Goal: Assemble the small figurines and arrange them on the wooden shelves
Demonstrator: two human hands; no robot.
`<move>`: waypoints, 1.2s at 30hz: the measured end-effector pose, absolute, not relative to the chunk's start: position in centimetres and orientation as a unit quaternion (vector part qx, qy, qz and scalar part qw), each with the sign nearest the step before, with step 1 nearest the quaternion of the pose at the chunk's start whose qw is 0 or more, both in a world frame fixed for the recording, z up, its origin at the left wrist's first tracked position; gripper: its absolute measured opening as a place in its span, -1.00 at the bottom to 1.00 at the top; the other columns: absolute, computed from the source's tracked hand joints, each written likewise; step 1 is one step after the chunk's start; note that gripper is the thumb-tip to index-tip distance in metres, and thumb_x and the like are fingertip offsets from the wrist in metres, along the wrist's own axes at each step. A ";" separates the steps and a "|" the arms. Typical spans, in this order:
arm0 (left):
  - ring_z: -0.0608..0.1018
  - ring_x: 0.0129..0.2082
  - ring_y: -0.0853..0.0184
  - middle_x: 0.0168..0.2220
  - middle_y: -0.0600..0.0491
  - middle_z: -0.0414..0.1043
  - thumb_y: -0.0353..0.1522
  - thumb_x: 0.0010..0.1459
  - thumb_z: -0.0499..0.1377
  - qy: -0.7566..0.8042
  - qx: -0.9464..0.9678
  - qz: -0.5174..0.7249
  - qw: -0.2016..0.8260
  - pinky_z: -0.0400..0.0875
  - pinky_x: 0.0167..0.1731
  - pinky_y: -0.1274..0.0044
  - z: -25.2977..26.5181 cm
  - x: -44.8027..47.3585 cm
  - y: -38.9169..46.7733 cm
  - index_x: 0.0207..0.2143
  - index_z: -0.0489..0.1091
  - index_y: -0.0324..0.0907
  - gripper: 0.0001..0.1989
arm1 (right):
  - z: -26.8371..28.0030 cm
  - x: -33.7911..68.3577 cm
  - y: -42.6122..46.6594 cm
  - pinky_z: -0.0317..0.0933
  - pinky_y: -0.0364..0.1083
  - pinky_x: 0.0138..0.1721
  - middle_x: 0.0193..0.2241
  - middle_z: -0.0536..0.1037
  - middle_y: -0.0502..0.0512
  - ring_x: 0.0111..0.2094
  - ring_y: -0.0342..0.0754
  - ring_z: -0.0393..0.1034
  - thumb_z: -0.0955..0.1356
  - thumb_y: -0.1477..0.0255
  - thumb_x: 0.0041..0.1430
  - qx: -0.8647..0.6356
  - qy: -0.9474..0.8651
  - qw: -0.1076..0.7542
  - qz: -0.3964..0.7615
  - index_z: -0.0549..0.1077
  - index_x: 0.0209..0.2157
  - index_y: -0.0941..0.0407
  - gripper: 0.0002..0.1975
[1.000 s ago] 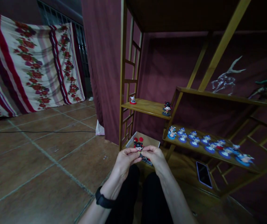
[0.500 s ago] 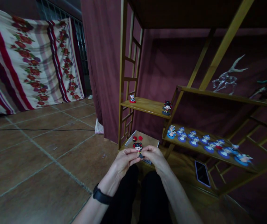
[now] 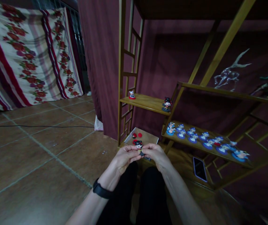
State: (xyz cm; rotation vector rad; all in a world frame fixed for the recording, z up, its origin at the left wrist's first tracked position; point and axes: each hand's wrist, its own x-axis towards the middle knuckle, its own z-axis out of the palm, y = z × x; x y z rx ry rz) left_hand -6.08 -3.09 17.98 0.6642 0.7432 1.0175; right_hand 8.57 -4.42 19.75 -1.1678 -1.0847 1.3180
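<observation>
My left hand and my right hand meet in front of me, both pinching a small figurine with black hair and a red body. Its dark base sits between my fingertips. Just behind it lies an open cardboard box with red round pieces inside. A black band circles my left wrist.
A wooden shelf unit holds two small figurines on its upper left board and a row of several blue-based figurines lower right. A phone lies on the bottom board. A glass deer stands higher up. Tiled floor and a cable are at left.
The view has tilted slightly, so everything sits a little higher in the frame. My hands stay together on the figurine with little visible motion.
</observation>
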 end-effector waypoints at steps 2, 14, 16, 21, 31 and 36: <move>0.59 -0.44 0.25 -0.40 -0.11 0.53 -0.61 -0.23 0.32 0.343 0.303 0.471 0.754 0.51 -0.46 0.59 18.0 -5.9 -3.1 -0.44 0.41 -0.34 -0.78 | 19.8 8.6 -4.4 0.27 -0.16 -0.43 -0.60 0.49 -0.01 -0.56 -0.18 0.37 0.41 0.45 -0.25 -0.492 -0.448 0.510 0.545 0.46 -0.54 0.18 -0.88; 0.58 -0.43 0.31 -0.40 -0.13 0.52 -0.60 -0.11 0.24 0.329 0.309 0.466 0.761 0.50 -0.38 0.60 17.4 -5.6 -2.6 -0.39 0.44 -0.37 -0.85 | 18.3 8.6 -3.8 0.30 -0.13 -0.37 -0.52 0.46 -0.04 -0.48 -0.18 0.37 0.36 0.40 -0.16 -0.463 -0.437 0.525 0.565 0.40 -0.47 0.15 -0.85; 0.57 -0.46 0.32 -0.42 -0.11 0.51 -0.60 -0.10 0.23 0.339 0.314 0.475 0.749 0.51 -0.41 0.59 17.4 -5.5 -2.6 -0.38 0.43 -0.36 -0.85 | 18.0 8.6 -3.8 0.31 -0.13 -0.35 -0.47 0.48 -0.03 -0.42 -0.16 0.39 0.36 0.41 -0.16 -0.452 -0.447 0.523 0.567 0.39 -0.41 0.14 -0.82; 0.55 -0.54 0.38 -0.51 -0.02 0.48 -0.61 -0.11 0.22 0.364 0.345 0.508 0.701 0.51 -0.44 0.57 17.2 -4.8 -2.9 -0.39 0.36 -0.31 -0.83 | 16.8 8.3 -3.1 0.27 -0.18 -0.46 -0.52 0.47 -0.06 -0.52 -0.20 0.35 0.39 0.48 -0.22 -0.456 -0.470 0.529 0.539 0.37 -0.39 0.14 -0.76; 0.53 -0.55 0.40 -0.54 0.03 0.44 -0.60 -0.13 0.22 0.376 0.376 0.503 0.681 0.51 -0.42 0.53 17.4 -4.7 -2.9 -0.40 0.35 -0.31 -0.82 | 17.9 9.2 -2.7 0.27 -0.18 -0.47 -0.50 0.49 -0.03 -0.50 -0.17 0.38 0.39 0.53 -0.27 -0.465 -0.490 0.468 0.569 0.43 -0.40 0.15 -0.75; 0.54 -0.53 0.37 -0.52 -0.01 0.45 -0.60 -0.14 0.23 0.382 0.374 0.495 0.685 0.52 -0.42 0.52 17.4 -4.5 -2.9 -0.41 0.36 -0.32 -0.82 | 18.5 9.7 -2.6 0.29 -0.14 -0.42 -0.50 0.51 0.00 -0.50 -0.15 0.40 0.38 0.53 -0.27 -0.472 -0.507 0.434 0.576 0.46 -0.40 0.18 -0.75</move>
